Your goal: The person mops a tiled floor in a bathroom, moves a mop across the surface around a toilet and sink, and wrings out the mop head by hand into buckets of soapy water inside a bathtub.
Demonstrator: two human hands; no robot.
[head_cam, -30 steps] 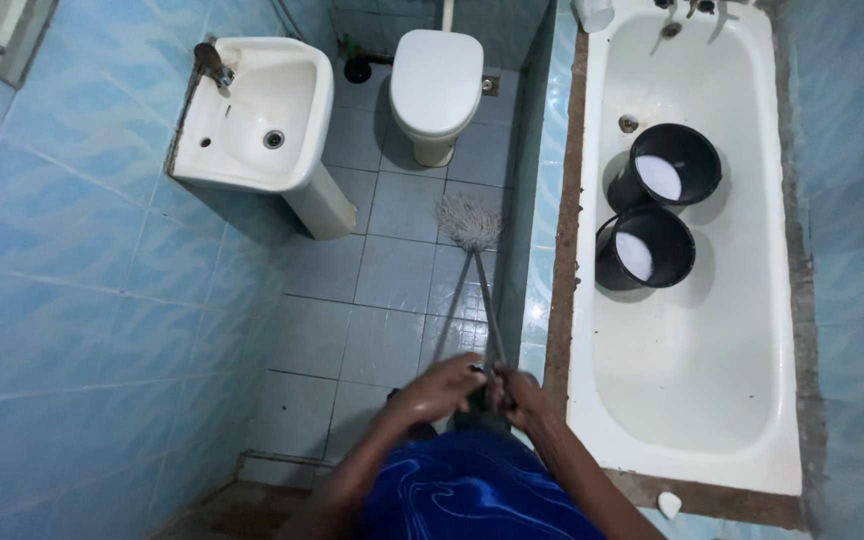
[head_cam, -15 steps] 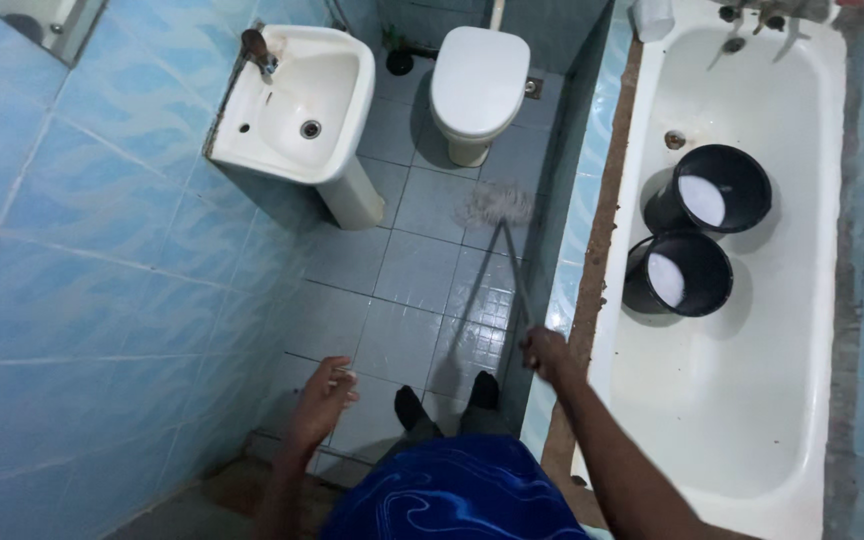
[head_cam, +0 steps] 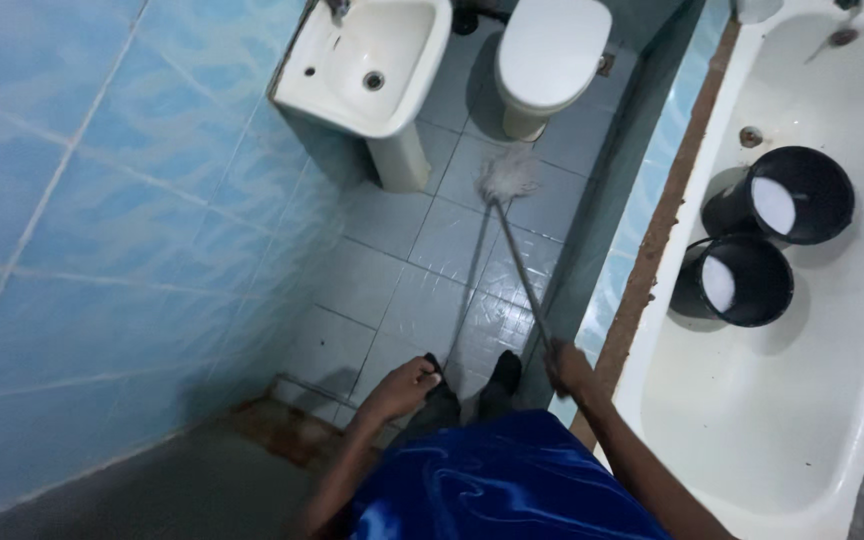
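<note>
Head view looks down on a narrow bathroom where the right hand [head_cam: 569, 366] is closed around the near end of a thin metal mop handle [head_cam: 520, 268], held low by the hip so the shaft slants far across the floor. Its pale stringy mop head [head_cam: 507, 176] rests on the grey tiled floor [head_cam: 382, 290], near the foot of the white toilet [head_cam: 550, 55] and just right of the basin pedestal [head_cam: 399, 155]. The left hand [head_cam: 404, 387] is off the handle, loosely curled and holding nothing, beside glossy blue fabric. At right, two round black buckets [head_cam: 767, 235] stand touching in the smooth white bathtub [head_cam: 812, 400].
</note>
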